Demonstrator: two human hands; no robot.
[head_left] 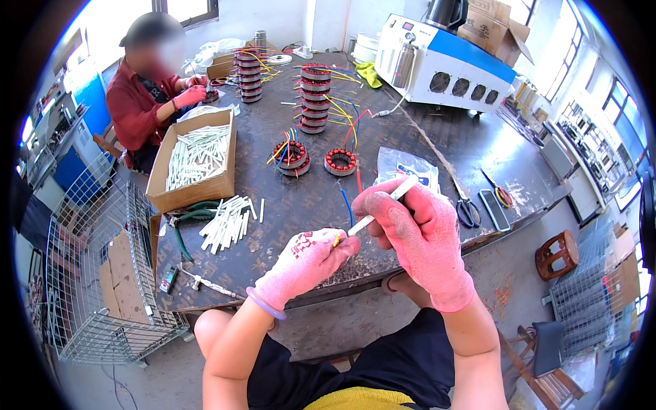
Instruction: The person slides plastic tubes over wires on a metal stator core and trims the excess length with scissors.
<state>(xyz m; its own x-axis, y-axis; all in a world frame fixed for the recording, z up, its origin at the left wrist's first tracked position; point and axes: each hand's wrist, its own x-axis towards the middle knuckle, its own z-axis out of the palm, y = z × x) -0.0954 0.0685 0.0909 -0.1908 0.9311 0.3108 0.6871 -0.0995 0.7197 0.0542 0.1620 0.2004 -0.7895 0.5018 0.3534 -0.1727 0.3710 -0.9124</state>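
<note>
Both of my hands wear pink gloves and meet above the near edge of the dark table. Between the fingers and thumb of my right hand (420, 236) is a slim white sleeve tube (386, 203), tilted, its lower end close to my left fingertips. My left hand (304, 263) is closed in a pinch, and a short bit of yellow wire (336, 240) shows at its fingers. Just behind, a blue wire (346, 205) and a red wire (359, 179) stick up. Whatever they come from is mostly hidden behind my hands.
Beyond are wound stator rings (340, 162) and a tall stator stack (315, 102). Left lie loose white tubes (229, 224), a carton (201, 195) of tubes and pliers (198, 212). Right are scissors (467, 210) and a phone (493, 209). A co-worker (147, 96) sits far left.
</note>
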